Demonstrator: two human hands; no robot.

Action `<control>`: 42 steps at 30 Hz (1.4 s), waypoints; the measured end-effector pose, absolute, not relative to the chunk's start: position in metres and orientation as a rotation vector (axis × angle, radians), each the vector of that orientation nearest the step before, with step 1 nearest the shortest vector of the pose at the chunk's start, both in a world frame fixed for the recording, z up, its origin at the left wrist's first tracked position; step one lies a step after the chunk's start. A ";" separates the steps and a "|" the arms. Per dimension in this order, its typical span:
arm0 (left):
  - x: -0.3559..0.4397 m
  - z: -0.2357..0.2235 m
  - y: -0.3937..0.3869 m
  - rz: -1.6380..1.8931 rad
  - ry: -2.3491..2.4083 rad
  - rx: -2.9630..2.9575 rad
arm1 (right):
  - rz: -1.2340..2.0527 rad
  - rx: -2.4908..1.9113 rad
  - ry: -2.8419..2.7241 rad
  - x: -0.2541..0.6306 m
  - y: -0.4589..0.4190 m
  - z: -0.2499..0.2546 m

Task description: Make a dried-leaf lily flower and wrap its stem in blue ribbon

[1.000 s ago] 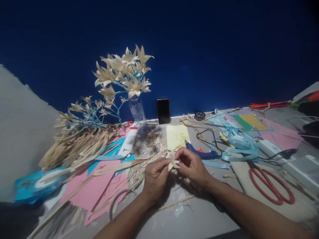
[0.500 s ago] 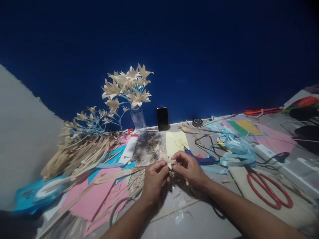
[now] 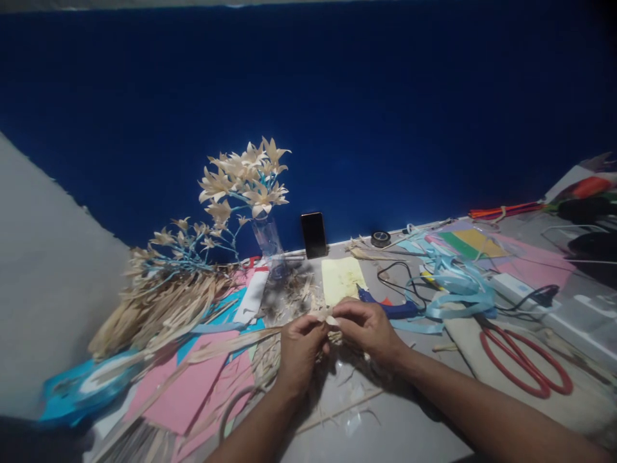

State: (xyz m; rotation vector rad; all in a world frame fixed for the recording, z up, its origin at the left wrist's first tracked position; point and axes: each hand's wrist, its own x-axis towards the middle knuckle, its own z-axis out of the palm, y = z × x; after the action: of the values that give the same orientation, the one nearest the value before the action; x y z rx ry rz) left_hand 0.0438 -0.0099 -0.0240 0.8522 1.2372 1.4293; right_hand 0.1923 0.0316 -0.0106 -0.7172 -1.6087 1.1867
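Note:
A small cream flower made of dried husk-like petals is held between my two hands, low in the middle of the view. My left hand pinches it from the left with thumb and forefinger. From the other side, the fingertips of my right hand close on its petals. Both hands partly cover the flower, so its shape is hard to see. Just beyond my right hand lies a blue glue gun, beside a yellow sheet of paper with scraps on it.
A clear vase of cream flowers stands by the blue wall, near an upright phone. Dried husks and pink paper cover the left. Red-handled scissors, blue ribbon and a power strip lie right.
The flower's petals stood spread between my fingers; now my fingertips cover more of it and it looks turned. My hands stay close together. The view has shifted slightly.

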 end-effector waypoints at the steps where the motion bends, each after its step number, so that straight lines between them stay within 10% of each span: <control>1: 0.043 -0.026 -0.010 1.431 1.233 0.847 | 1.176 -0.703 -1.605 0.192 0.032 -0.011; 42: 0.043 -0.023 -0.008 1.306 1.109 0.893 | 1.888 -0.689 -0.919 0.203 0.050 -0.003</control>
State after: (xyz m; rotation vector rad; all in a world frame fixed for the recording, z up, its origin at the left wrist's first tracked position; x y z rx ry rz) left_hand 0.0430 -0.0080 -0.0230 0.8927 1.1091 1.3062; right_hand 0.2030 0.0496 -0.0027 -0.6893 -0.9194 1.8885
